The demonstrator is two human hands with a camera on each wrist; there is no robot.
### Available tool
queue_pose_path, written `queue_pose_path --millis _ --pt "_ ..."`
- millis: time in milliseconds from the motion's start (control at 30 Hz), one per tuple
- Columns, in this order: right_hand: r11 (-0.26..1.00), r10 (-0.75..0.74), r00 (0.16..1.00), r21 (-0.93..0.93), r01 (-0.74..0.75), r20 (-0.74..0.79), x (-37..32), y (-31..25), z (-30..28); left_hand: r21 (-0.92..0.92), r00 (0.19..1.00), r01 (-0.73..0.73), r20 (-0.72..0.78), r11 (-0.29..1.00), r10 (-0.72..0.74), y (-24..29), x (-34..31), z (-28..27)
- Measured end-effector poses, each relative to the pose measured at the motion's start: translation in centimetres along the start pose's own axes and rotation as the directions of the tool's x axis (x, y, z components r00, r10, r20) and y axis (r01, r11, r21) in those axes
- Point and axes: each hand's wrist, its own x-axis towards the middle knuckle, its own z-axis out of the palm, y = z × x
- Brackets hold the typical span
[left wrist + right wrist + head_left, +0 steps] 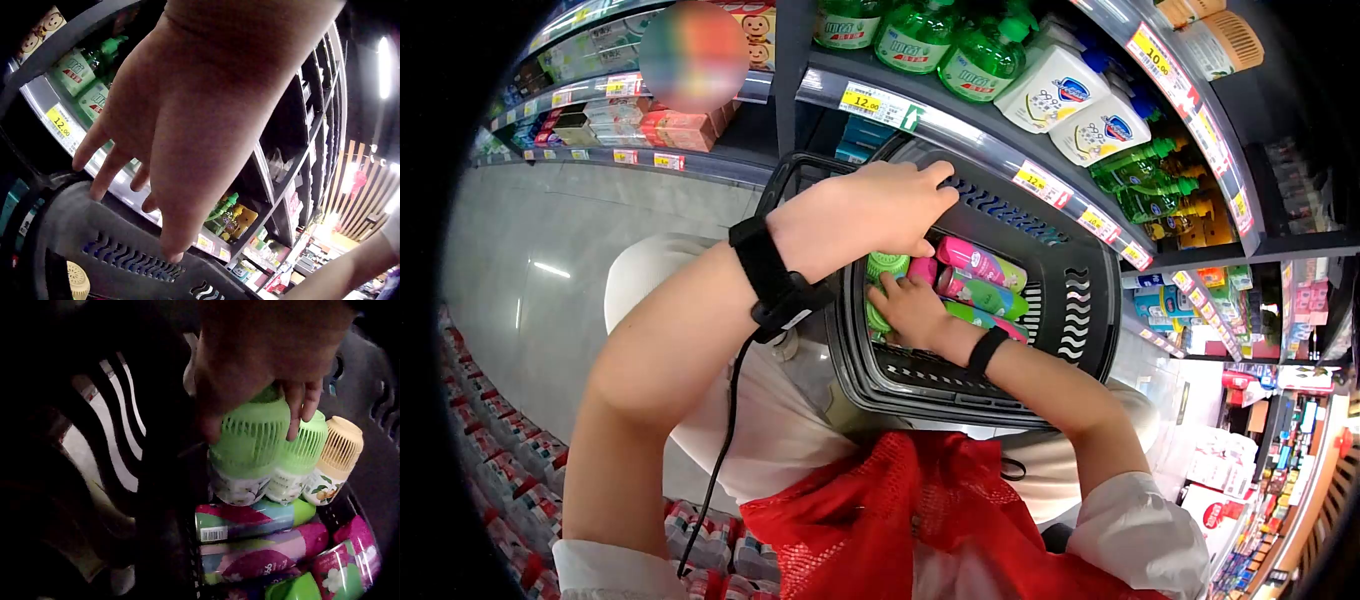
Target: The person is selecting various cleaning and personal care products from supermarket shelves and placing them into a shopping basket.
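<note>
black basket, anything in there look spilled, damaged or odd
Nothing visibly spilled or damaged in the basket. Several cans lie on their sides beside upright green containers, which doesn't look odd; parts are hidden.

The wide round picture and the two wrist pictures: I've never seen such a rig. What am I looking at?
There is no robot here, just a person's left hand and right hand, both bare. The wide picture comes from a camera worn on the head, looking forward and down; the other two come from the wrists, where black bands show. In front of the person is a black plastic basket with wavy slots. In it lie pink-and-green cylindrical cans, beside light-green containers with slatted plastic tops and a similar pale-orange container. The right hand grips one light-green container, best seen from its own wrist. The left hand is over the basket, fingers extended, holding nothing visible. Beyond is a dark shop shelf with green pump bottles.
</note>
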Motion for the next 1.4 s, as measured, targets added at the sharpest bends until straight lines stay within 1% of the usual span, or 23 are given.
queue_pose_path --millis 100,333,367,433,567,633,700,767,800,867,900,933,967,1000,1033,1067,1100,1133,1167,1233,1300,1333,1400 --pt "0.999 0.025 0.999 -0.048 -0.023 0.025 1.1 0.0 0.7 0.041 0.997 -0.014 -0.073 0.999 0.017 -0.7 -0.7 0.7" --pt "1.000 -0.015 0.999 -0.023 0.014 -0.042 1.4 0.2 3.0 0.031 0.995 0.009 -0.104 0.999 -0.005 -1.1 -1.4 1.3" --pt "0.999 -0.006 0.999 -0.036 0.004 -0.047 1.3 0.4 3.2 0.014 0.998 0.019 -0.062 1.000 -0.018 -1.0 -1.4 1.1" --pt "0.995 0.051 0.999 0.082 -0.051 -0.002 1.2 0.4 2.8 0.024 0.999 0.016 -0.046 1.000 -0.014 -1.1 -1.3 0.9" --pt "0.998 0.058 0.995 -0.019 -0.060 -0.084 0.8 1.0 4.2 0.030 0.997 -0.010 -0.073 0.999 0.012 -0.9 -0.8 0.7" --pt "0.986 -0.016 0.957 0.155 0.063 -0.291 -0.2 2.1 1.3 0.008 0.997 -0.012 -0.074 1.000 0.012 -1.0 -0.5 0.0" --pt "0.949 -0.144 0.900 0.200 0.243 -0.412 -1.8 4.5 -4.0 -0.090 0.996 0.002 -0.089 0.996 -0.010 -1.3 -0.2 -1.1" --pt "0.970 -0.075 0.928 0.189 0.153 -0.365 -4.0 6.7 -11.8 -0.081 0.993 -0.010 -0.121 0.997 0.000 -1.4 0.1 -2.3" --pt "0.989 -0.037 0.826 0.097 0.111 -0.563 -5.5 7.5 -15.4 -0.093 0.992 0.025 -0.124 0.995 -0.036 -1.3 0.1 -3.1" --pt "0.997 -0.026 0.522 -0.059 -0.046 -0.853 -8.6 10.1 -22.3 -0.081 0.987 0.077 -0.138 0.994 -0.087 -1.1 0.5 -3.7" --pt "0.987 0.076 0.269 0.033 -0.159 -0.960 -9.7 11.0 -25.9 -0.097 0.989 0.081 -0.118 0.992 -0.093 -1.0 0.7 -4.0" --pt "0.952 -0.104 0.114 -0.132 -0.276 -0.988 -10.2 14.2 -29.3 -0.097 0.990 0.073 -0.116 0.993 -0.084 -1.1 0.9 -3.9" --pt "0.976 0.144 -0.030 0.147 -0.160 -0.989 -10.3 15.9 -32.0 -0.097 0.991 0.066 -0.110 0.993 -0.076 -1.3 1.3 -3.7" --pt "0.936 0.239 -0.086 0.253 -0.246 -0.967 -10.6 18.0 -34.2 -0.109 0.993 0.037 -0.111 0.993 -0.050 -1.5 1.6 -3.2" --pt "0.818 0.361 -0.090 0.361 -0.447 -0.928 -11.0 21.3 -35.4 -0.119 0.993 0.007 -0.115 0.993 -0.021 -1.6 2.2 -2.7" --pt "0.667 0.644 -0.159 0.651 -0.363 -0.748 -10.6 22.6 -37.0 -0.173 0.996 -0.012 -0.091 0.985 -0.003 -1.4 2.9 -2.6" --pt "0.500 0.827 -0.125 0.819 -0.281 -0.548 -10.5 23.6 -37.8 -0.223 0.998 -0.040 -0.050 0.974 0.029 -1.3 3.5 -2.3" --pt "0.356 0.922 -0.077 0.910 -0.213 -0.379 -10.3 24.2 -38.5 -0.236 0.997 -0.065 -0.053 0.970 0.054 -1.2 4.2 -1.9" --pt "0.355 0.922 -0.090 0.913 -0.200 -0.378 -10.3 26.1 -38.5 -0.247 0.996 -0.087 -0.051 0.965 0.077 -0.9 4.4 -1.8" --pt "0.262 0.962 0.134 0.946 -0.194 -0.238 -10.1 31.3 -36.9 -0.252 0.999 -0.039 -0.012 0.967 0.037 0.4 4.8 -2.2" --pt "0.331 0.941 0.159 0.909 -0.254 -0.298 -9.9 32.1 -36.6 -0.281 0.997 -0.068 0.007 0.957 0.073 1.6 5.1 -3.0" --pt "0.332 0.938 0.204 0.896 -0.294 -0.280 -10.1 31.9 -36.8 -0.332 0.989 -0.142 -0.016 0.933 0.145 1.5 5.4 -2.4" --pt "0.312 0.938 0.236 0.917 -0.247 -0.255 -9.9 31.7 -37.4 -0.402 0.973 -0.217 -0.018 0.890 0.229 1.8 5.8 -2.3"
